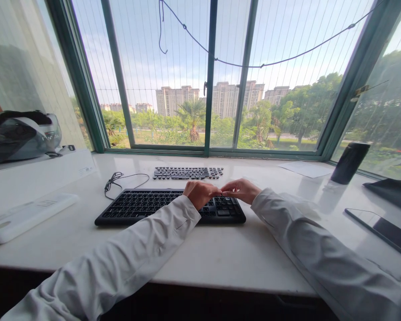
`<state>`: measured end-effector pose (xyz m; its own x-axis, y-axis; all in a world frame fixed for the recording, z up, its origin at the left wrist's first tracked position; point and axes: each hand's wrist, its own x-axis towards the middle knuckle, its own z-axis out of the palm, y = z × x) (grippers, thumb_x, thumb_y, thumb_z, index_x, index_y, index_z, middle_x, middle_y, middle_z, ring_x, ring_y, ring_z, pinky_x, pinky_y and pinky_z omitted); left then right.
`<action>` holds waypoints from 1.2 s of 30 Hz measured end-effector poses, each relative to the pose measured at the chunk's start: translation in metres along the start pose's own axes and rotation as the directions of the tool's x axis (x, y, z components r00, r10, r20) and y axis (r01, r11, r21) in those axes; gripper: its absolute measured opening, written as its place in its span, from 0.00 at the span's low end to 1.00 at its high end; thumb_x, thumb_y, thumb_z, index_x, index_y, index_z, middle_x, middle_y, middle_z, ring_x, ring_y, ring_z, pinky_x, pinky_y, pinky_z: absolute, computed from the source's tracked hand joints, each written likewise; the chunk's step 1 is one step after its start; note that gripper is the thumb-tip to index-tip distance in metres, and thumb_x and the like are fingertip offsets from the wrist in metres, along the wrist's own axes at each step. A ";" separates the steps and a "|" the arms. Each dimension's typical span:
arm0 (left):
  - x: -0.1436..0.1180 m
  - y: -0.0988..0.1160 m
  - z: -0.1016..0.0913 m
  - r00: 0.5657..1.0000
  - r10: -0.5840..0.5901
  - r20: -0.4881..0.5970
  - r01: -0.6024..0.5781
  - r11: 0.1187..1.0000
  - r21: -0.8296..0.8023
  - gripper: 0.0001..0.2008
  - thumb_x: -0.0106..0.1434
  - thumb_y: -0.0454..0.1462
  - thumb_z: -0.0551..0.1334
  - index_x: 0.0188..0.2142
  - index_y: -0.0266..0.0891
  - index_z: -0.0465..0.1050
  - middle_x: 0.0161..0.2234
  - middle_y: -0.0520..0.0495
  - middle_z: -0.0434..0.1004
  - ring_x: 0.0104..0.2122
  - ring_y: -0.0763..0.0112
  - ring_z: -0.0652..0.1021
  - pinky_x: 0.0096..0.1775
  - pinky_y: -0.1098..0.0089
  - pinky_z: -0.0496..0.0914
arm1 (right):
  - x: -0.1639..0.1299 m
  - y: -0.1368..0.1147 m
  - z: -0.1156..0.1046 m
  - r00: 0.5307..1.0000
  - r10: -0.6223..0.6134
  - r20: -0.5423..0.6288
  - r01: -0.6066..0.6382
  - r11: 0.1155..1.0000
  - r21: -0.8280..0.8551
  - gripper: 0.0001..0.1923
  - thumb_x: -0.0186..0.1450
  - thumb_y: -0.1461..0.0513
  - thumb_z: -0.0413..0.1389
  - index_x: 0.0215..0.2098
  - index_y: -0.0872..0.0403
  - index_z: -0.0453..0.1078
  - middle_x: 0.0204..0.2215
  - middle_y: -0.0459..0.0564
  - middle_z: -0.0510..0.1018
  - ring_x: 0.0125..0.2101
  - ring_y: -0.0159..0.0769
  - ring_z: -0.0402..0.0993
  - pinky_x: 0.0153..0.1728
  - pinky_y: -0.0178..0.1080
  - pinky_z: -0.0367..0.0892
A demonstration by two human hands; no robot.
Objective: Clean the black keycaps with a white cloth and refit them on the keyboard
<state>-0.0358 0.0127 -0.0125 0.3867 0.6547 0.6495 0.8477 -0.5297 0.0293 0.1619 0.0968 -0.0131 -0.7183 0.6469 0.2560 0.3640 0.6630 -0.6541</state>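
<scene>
White sleeves reach forward from the near desk (220,258) edge. Left hand (200,194) and right hand (241,190) meet over the right end of the keyboard (147,207), fingers curled; whether they grip a keycap I cannot tell. Loose keycaps (187,173) lie in rows behind, so some seem already off.

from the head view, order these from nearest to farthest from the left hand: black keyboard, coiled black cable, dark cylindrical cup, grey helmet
1. Black keyboard: directly under the left hand.
2. Coiled black cable: to the left, behind the keyboard.
3. Dark cylindrical cup: far right, by the window.
4. Grey helmet: far left, on the raised white ledge.
</scene>
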 end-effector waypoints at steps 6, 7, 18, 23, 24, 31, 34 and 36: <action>0.002 -0.003 0.000 0.994 -0.007 0.110 0.005 1.000 0.019 0.09 0.61 0.43 0.58 0.35 0.52 0.78 0.33 0.56 0.80 0.32 0.75 0.77 0.28 0.76 0.61 | -0.001 0.000 -0.001 0.999 -0.018 -0.031 0.012 0.982 -0.189 0.18 0.53 0.49 0.59 0.37 0.49 0.78 0.29 0.48 0.75 0.28 0.32 0.63 0.30 0.35 0.59; 0.002 -0.004 0.001 0.992 -0.017 0.125 0.014 1.000 0.025 0.09 0.60 0.43 0.58 0.35 0.53 0.78 0.33 0.57 0.80 0.32 0.75 0.77 0.29 0.76 0.62 | -0.002 -0.001 -0.001 0.999 -0.018 -0.028 0.012 0.980 -0.199 0.18 0.53 0.49 0.59 0.37 0.48 0.78 0.28 0.48 0.74 0.28 0.32 0.63 0.30 0.35 0.59; 0.000 -0.002 0.005 0.980 -0.126 0.156 0.116 0.991 0.069 0.09 0.59 0.44 0.58 0.35 0.55 0.77 0.34 0.57 0.80 0.35 0.71 0.77 0.34 0.73 0.66 | -0.003 -0.002 0.000 0.999 -0.021 0.037 0.029 0.972 -0.234 0.17 0.54 0.50 0.59 0.37 0.49 0.78 0.27 0.48 0.72 0.27 0.31 0.63 0.30 0.34 0.58; 0.000 -0.003 0.006 0.982 -0.101 0.157 0.095 0.994 0.047 0.09 0.59 0.43 0.58 0.35 0.52 0.78 0.35 0.56 0.80 0.36 0.71 0.77 0.34 0.73 0.66 | -0.003 -0.004 0.001 1.000 -0.019 0.013 0.021 0.969 -0.246 0.17 0.53 0.50 0.59 0.36 0.50 0.78 0.26 0.47 0.71 0.25 0.30 0.62 0.28 0.34 0.58; 0.000 -0.003 0.007 0.983 -0.086 0.162 0.080 0.996 0.040 0.10 0.60 0.43 0.57 0.36 0.52 0.77 0.35 0.56 0.80 0.36 0.71 0.77 0.34 0.74 0.66 | -0.003 -0.004 0.001 1.000 -0.014 0.008 0.015 0.970 -0.245 0.16 0.53 0.51 0.59 0.36 0.50 0.78 0.26 0.47 0.72 0.25 0.30 0.62 0.28 0.34 0.58; -0.002 0.002 0.004 0.982 0.000 0.187 -0.006 0.999 0.036 0.12 0.59 0.41 0.56 0.40 0.52 0.76 0.39 0.56 0.79 0.38 0.71 0.77 0.35 0.73 0.67 | -0.002 0.001 0.002 0.990 0.132 0.053 -0.127 0.988 -0.090 0.23 0.50 0.47 0.60 0.38 0.52 0.77 0.22 0.45 0.71 0.23 0.28 0.59 0.24 0.34 0.55; -0.001 0.003 0.001 0.980 -0.006 0.197 -0.005 0.999 0.054 0.14 0.56 0.38 0.57 0.40 0.53 0.76 0.38 0.57 0.79 0.38 0.71 0.77 0.35 0.73 0.68 | -0.002 0.001 0.000 0.987 0.134 0.084 -0.126 0.988 -0.089 0.24 0.50 0.47 0.59 0.40 0.52 0.77 0.21 0.45 0.70 0.22 0.27 0.58 0.23 0.33 0.53; -0.001 0.003 0.001 0.977 -0.013 0.212 0.001 0.998 0.056 0.15 0.55 0.37 0.57 0.40 0.54 0.76 0.38 0.58 0.79 0.38 0.71 0.77 0.36 0.73 0.69 | -0.003 0.001 -0.002 0.985 0.130 0.110 -0.120 0.988 -0.096 0.25 0.51 0.46 0.58 0.41 0.52 0.76 0.18 0.44 0.69 0.21 0.27 0.57 0.21 0.33 0.52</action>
<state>-0.0331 0.0111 -0.0137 0.4439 0.7609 0.4732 0.8670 -0.4982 -0.0122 0.1654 0.0959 -0.0134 -0.7258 0.6821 0.0889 0.5023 0.6139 -0.6089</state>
